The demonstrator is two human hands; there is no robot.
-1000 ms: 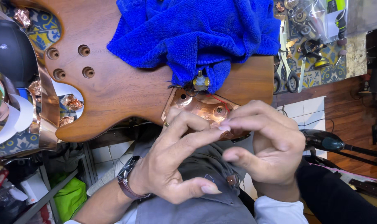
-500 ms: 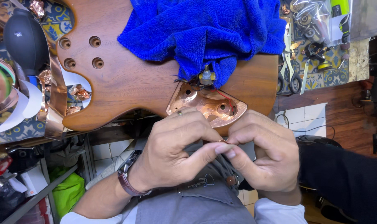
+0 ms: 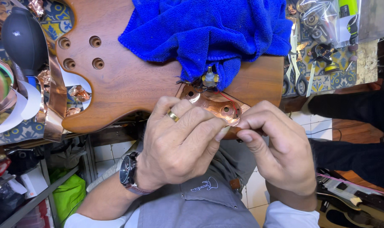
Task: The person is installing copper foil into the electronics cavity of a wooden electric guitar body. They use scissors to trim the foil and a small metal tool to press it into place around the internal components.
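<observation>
At the far left, partly cut off by the frame, sit rolls of copper foil tape (image 3: 2, 90) with white backing curling loose, and a black rubber air blower (image 3: 24, 40) whose tip is hidden behind a strip of foil. Crumpled foil scraps (image 3: 78, 95) lie in the pale cutaway of the wooden guitar body (image 3: 128, 80), which has four round holes near its upper left. A blue towel (image 3: 209, 31) is heaped over the middle of the body and hides whatever lies beneath; a small metal potentiometer (image 3: 210, 79) pokes out from under its lower edge, with thin red and dark wires trailing from it. Just below is the copper-lined control cavity (image 3: 213, 105), an open recess holding only its foil lining and those wires; its near rim is covered by the fingers. The left hand (image 3: 179, 143), ringed and with a wristwatch, has thumb and forefinger pressed together at the cavity's near edge, meeting the right hand (image 3: 280, 152), whose fingertips are likewise pinched there. What they pinch is too small and too hidden to make out. At the upper right a clear plastic bag (image 3: 327, 19) holds small parts, hard to identify, beside scissors (image 3: 295, 76).
</observation>
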